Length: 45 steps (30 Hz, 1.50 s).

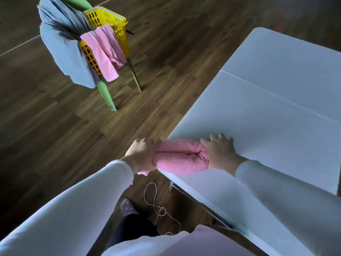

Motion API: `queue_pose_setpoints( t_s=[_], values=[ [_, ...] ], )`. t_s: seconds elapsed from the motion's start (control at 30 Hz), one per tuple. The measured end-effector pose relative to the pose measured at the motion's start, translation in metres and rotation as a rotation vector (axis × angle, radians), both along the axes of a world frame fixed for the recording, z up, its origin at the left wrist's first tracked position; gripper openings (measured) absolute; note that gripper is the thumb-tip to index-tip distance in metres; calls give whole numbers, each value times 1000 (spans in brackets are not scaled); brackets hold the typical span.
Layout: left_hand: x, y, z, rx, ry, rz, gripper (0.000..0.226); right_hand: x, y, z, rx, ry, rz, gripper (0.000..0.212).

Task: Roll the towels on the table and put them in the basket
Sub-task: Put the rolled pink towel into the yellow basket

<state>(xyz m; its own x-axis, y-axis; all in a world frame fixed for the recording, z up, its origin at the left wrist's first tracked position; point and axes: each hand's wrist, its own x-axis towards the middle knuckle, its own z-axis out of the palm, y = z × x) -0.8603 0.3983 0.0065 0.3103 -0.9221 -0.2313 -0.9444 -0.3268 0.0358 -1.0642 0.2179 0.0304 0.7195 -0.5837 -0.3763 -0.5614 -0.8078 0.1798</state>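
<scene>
A rolled pink towel (180,157) lies at the near left corner of the white table (267,111). My left hand (143,154) grips the roll's left end, which sticks out past the table edge. My right hand (218,150) wraps its right end, fingers spread over the top. A yellow basket (108,19) stands on a green chair (106,93) across the floor to the upper left. A pink towel (105,50) and a grey-blue towel (60,52) hang over the basket's rim.
Dark wooden floor (55,135) lies between the table and the chair. A thin pale cord (158,209) is looped on the floor near my foot (127,207), under the table's corner. A seam (276,95) runs across the tabletop.
</scene>
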Motion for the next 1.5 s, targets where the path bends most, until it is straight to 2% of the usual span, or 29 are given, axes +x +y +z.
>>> queue_pose_setpoints(
  t_s=[0.13, 0.43, 0.63, 0.83, 1.1, 1.5],
  values=[
    [94, 44, 5, 3, -9, 73, 78, 105, 29, -3, 13, -80, 19, 56],
    [310, 198, 33, 11, -98, 340, 77, 375, 139, -2, 111, -125, 258, 79],
    [388, 283, 56, 16, -83, 513, 79, 492, 206, 9, 151, -138, 421, 84],
    [445, 325, 57, 58, -48, 684, 84, 583, 235, 10, 138, -156, 575, 81],
    [581, 297, 46, 97, -68, 694, 86, 724, 202, -2, 129, -147, 612, 85],
    [879, 132, 85, -13, -92, 560, 89, 984, 48, 41, 33, -245, 484, 91]
  ],
)
